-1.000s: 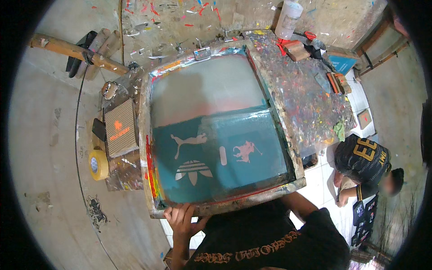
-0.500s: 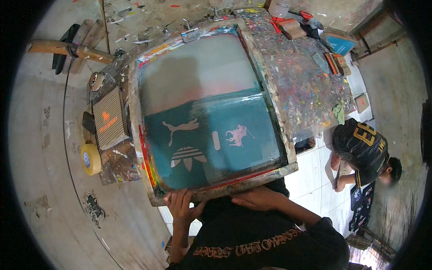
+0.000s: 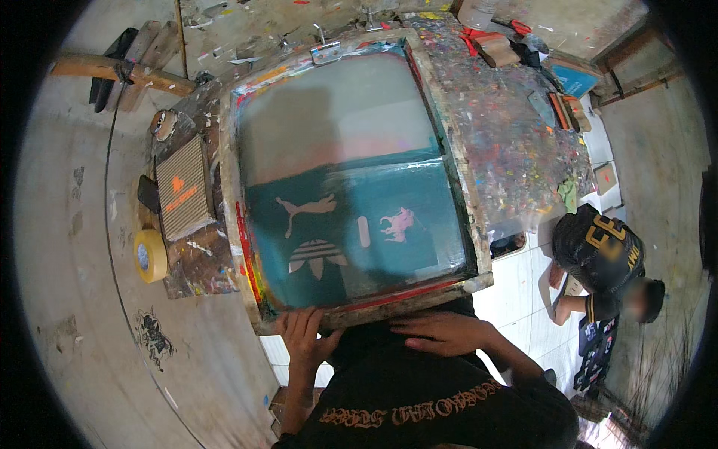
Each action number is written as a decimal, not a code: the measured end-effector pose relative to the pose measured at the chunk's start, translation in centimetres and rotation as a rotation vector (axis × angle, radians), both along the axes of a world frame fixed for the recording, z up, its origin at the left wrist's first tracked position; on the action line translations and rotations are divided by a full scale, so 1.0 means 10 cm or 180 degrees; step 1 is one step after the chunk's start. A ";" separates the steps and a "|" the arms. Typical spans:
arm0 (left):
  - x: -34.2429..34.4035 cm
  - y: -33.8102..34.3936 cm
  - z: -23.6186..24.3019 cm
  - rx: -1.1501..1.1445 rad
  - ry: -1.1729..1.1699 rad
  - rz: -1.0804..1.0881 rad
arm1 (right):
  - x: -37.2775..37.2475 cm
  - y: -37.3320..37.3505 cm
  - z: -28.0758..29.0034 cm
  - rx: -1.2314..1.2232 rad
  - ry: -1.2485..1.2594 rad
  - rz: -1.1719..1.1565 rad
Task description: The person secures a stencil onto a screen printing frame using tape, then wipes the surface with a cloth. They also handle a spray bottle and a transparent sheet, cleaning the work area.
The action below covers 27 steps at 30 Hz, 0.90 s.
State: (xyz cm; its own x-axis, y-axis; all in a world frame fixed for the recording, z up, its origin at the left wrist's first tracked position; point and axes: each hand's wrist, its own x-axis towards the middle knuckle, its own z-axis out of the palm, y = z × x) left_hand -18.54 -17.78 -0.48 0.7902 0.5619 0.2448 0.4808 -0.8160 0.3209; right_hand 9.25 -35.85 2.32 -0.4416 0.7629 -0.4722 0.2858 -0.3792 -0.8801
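In front of me a wooden-framed printing screen (image 3: 299,172) lies at a slight tilt on the table. Its mesh is pale at the far half and teal at the near half, with several light stencil shapes. My left hand (image 3: 302,334) grips the frame's near edge close to the left corner, fingers over the wood. Just below that same edge, my right hand (image 3: 443,333) rests against my black shirt (image 3: 419,389), fingers stretched out and holding nothing. A metal hinge clamp (image 3: 325,52) sits at the frame's far edge.
On the paint-spattered table (image 3: 516,142), squeegees (image 3: 566,112) and a green rag (image 3: 568,194) lie to the right. Left are a ribbed cardboard piece (image 3: 185,191) and a yellow tape roll (image 3: 151,256). Another person (image 3: 598,251) crouches on the white tiles at right.
My right hand has come out from under the frame's near edge; its fingers now show against my shirt. My left hand keeps its hold. The view has shifted slightly, and the other person's head has lowered.
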 end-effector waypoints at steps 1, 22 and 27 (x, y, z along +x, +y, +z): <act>0.03 0.01 -0.02 -0.0020 0.0002 0.0006 | 0.02 -0.01 0.03 0.0028 -0.0032 0.0002; 0.16 0.07 -0.04 -0.0663 0.0408 0.0134 | 2.61 0.08 -0.18 0.1219 -0.3088 -0.3920; 0.24 0.06 -0.06 -0.0413 0.0724 0.0208 | 3.50 0.29 -0.57 0.1551 -0.4298 -0.4132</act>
